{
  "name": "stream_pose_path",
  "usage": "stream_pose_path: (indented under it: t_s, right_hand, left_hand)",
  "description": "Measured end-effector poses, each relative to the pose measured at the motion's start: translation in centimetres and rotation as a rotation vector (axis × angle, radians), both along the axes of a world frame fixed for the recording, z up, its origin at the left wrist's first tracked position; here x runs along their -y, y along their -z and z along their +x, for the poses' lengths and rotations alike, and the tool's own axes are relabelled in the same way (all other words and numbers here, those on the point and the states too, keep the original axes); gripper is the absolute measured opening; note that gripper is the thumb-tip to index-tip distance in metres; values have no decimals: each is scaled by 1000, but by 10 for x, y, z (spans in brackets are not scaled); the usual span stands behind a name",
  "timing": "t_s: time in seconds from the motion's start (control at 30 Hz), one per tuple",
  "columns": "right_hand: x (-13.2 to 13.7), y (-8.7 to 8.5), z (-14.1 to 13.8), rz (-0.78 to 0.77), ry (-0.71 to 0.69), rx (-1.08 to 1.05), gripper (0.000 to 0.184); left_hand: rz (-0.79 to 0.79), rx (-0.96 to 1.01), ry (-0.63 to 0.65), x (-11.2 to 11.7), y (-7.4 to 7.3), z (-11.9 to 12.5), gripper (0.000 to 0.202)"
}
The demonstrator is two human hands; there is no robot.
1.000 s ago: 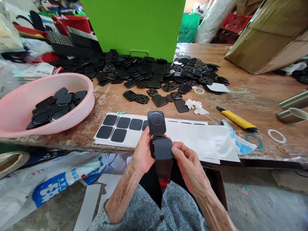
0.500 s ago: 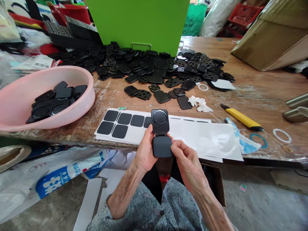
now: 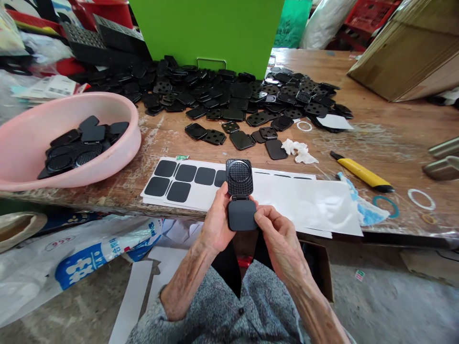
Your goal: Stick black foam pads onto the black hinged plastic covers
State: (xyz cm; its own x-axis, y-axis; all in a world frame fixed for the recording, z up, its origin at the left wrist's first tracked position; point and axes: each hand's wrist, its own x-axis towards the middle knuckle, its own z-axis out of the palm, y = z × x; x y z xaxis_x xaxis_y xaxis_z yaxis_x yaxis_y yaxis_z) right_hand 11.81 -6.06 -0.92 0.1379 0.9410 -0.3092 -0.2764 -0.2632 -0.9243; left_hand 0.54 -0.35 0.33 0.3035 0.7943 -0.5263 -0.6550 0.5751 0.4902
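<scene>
My left hand grips a black plastic hinged piece from below, and its round grille face stands upright above my fingers. A smooth dark square pad lies on the piece's lower half. My right hand pinches the right edge of that pad between thumb and fingers. Just beyond my hands is a white backing sheet carrying rows of black square pads. Part of the sheet is hidden behind the piece.
The wooden table holds a heap of black perforated parts, a pink basin of similar parts, a yellow utility knife, crumpled tissue and thin rings. A green board stands behind the heap.
The pad has shifted from a skewed position to sit squarely on the piece's lower half. The whole view has drifted slightly upward and the hands have moved little.
</scene>
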Motion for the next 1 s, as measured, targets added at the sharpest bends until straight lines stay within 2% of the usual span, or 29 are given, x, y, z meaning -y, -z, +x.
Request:
stream_pose_path:
  t_s: [0.57,0.77,0.87,0.93,1.0]
  right_hand:
    - [-3,7,-4,105,28,223,21]
    - [-1,8,-11,264,93,519,15]
    - [-1,9,-15,304,120,580,8]
    - [-1,11,-13,330,87,634,7]
    - [-2,14,-7,400,25,814,8]
  left_hand:
    - [31,-3,-29,0,3,-2,45]
    - [28,0,-32,-1,1,-3,47]
    - [23,-20,-52,0,1,-2,45]
    - [13,-62,-45,-1,-2,-3,45]
    - [10,-126,-23,-6,-11,-10,46]
